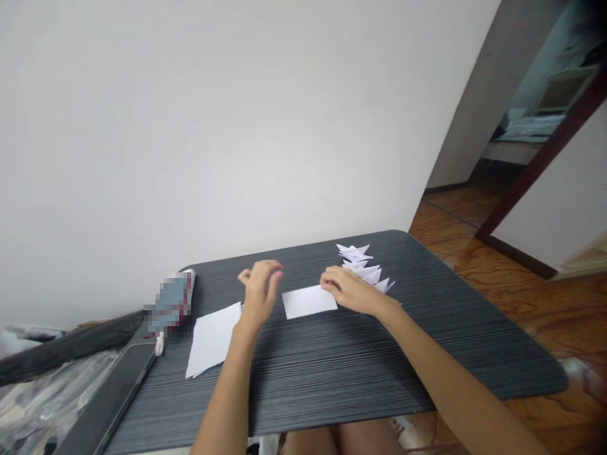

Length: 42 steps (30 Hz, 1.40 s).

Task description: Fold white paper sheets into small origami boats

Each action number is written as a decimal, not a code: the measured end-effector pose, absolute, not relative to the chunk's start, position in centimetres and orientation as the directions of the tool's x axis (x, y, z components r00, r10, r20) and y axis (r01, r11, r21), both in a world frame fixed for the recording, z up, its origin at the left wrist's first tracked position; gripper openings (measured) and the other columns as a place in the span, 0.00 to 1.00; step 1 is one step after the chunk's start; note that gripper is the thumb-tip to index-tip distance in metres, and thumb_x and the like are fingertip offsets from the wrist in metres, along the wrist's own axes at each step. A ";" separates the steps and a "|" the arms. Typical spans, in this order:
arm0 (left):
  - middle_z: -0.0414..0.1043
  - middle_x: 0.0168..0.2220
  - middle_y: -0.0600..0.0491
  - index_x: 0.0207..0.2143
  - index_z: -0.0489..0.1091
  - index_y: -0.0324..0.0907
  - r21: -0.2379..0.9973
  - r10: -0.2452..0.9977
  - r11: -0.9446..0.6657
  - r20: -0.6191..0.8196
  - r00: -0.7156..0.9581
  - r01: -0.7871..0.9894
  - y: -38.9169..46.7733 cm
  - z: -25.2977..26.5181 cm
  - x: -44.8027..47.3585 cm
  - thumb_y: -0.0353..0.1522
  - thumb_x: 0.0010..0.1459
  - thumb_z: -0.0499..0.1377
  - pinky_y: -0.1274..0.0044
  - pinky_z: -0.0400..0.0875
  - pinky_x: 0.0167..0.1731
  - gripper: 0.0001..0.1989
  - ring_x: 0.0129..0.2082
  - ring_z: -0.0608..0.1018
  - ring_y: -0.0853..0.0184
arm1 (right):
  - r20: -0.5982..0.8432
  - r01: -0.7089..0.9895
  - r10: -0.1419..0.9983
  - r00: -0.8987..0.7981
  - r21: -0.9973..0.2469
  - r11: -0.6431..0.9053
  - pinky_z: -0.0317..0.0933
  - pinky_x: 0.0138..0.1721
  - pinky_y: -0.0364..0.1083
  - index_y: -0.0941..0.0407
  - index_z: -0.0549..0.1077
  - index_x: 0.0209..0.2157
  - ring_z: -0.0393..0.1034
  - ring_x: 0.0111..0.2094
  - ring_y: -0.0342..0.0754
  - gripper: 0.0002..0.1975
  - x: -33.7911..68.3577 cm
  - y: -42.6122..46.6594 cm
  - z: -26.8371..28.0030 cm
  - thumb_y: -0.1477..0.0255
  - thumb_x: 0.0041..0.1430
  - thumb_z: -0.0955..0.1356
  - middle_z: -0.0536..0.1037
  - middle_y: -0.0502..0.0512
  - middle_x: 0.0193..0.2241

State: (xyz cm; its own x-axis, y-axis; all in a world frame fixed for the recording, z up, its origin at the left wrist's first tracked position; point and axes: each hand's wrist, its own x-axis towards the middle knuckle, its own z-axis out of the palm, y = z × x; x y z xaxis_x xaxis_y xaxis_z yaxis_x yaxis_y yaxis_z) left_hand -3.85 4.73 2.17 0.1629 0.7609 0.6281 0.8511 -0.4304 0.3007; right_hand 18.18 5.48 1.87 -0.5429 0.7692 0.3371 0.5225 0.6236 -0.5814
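A white rectangle of paper (307, 302) lies on the dark table in front of me. My right hand (342, 287) pinches its right edge, with thumb and fingers closed on the paper. My left hand (263, 284) is raised to the left of that paper, apart from it, its fingers curved and spread with nothing between them. Left of my left wrist rests a small stack of white paper sheets (213, 339). Just beyond my right hand stand several folded white paper boats (363, 264) in a row, partly hidden by the hand.
At the table's left side lie a blurred-out packet (169, 303) and a dark flat device (111, 395) with a white plug (159, 345) by it. A white wall (237, 126) borders the dark table's (455, 341) far edge. Wooden floor (478, 246) shows at right.
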 end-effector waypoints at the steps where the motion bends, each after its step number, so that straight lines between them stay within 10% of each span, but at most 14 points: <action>1: 0.72 0.33 0.50 0.32 0.68 0.41 0.338 0.784 -0.539 0.535 0.314 0.771 4.4 2.3 -3.1 0.32 0.56 0.48 0.71 0.56 0.39 0.10 0.36 0.71 0.65 | 0.352 0.507 0.739 -0.575 -0.556 0.659 0.53 0.32 0.43 0.59 0.66 0.22 0.60 0.29 0.44 0.10 18.1 5.3 1.9 0.79 0.53 0.59 0.67 0.52 0.24; 4: 0.73 0.29 0.51 0.31 0.70 0.42 0.546 0.800 -0.596 0.344 0.491 0.589 3.8 2.0 -1.2 0.34 0.54 0.49 0.75 0.62 0.32 0.11 0.29 0.72 0.67 | 0.382 0.464 0.734 -0.561 -0.590 0.661 0.54 0.35 0.44 0.58 0.66 0.24 0.61 0.32 0.45 0.10 17.6 5.0 2.0 0.77 0.55 0.58 0.68 0.53 0.26; 11: 0.69 0.19 0.55 0.28 0.67 0.38 0.946 0.960 -0.281 0.280 0.027 0.163 3.9 0.6 0.2 0.35 0.48 0.56 0.81 0.62 0.15 0.09 0.14 0.69 0.73 | 0.227 0.006 0.909 -0.350 -0.970 0.244 0.62 0.33 0.45 0.58 0.67 0.39 0.68 0.31 0.45 0.16 16.6 5.7 1.3 0.69 0.46 0.67 0.74 0.55 0.32; 21: 0.70 0.18 0.56 0.31 0.67 0.37 0.957 0.961 -0.269 0.274 0.039 -0.106 3.6 1.3 0.0 0.33 0.46 0.59 0.81 0.67 0.17 0.09 0.15 0.71 0.73 | 0.187 -0.250 0.898 -0.398 -0.964 0.090 0.62 0.31 0.44 0.58 0.75 0.34 0.69 0.27 0.44 0.12 16.4 5.6 0.6 0.68 0.45 0.68 0.77 0.53 0.26; 30: 0.72 0.21 0.54 0.34 0.70 0.36 0.954 0.962 -0.183 0.224 0.157 -0.239 3.5 1.7 -0.4 0.30 0.48 0.59 0.80 0.69 0.22 0.10 0.20 0.73 0.72 | 0.358 -0.155 0.854 -0.378 -0.934 0.322 0.57 0.25 0.40 0.56 0.77 0.27 0.66 0.25 0.40 0.10 16.8 5.3 1.4 0.78 0.48 0.63 0.75 0.51 0.25; 42: 0.72 0.18 0.48 0.33 0.68 0.30 0.992 0.958 -0.127 0.118 0.262 0.016 3.1 2.1 0.1 0.36 0.51 0.55 0.79 0.68 0.19 0.15 0.17 0.74 0.67 | 0.443 -0.060 0.808 -0.390 -0.887 0.457 0.61 0.30 0.42 0.57 0.75 0.30 0.67 0.30 0.43 0.11 17.7 5.4 1.8 0.76 0.50 0.61 0.75 0.53 0.29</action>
State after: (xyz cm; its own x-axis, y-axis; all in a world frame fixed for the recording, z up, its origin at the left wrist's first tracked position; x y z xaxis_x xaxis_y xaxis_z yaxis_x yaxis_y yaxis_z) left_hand 0.14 3.14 2.10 0.2624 0.9578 0.1178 0.0164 -0.1265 0.9918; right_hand 17.69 5.38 1.77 -0.3897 0.8076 0.4426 -0.0599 0.4573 -0.8873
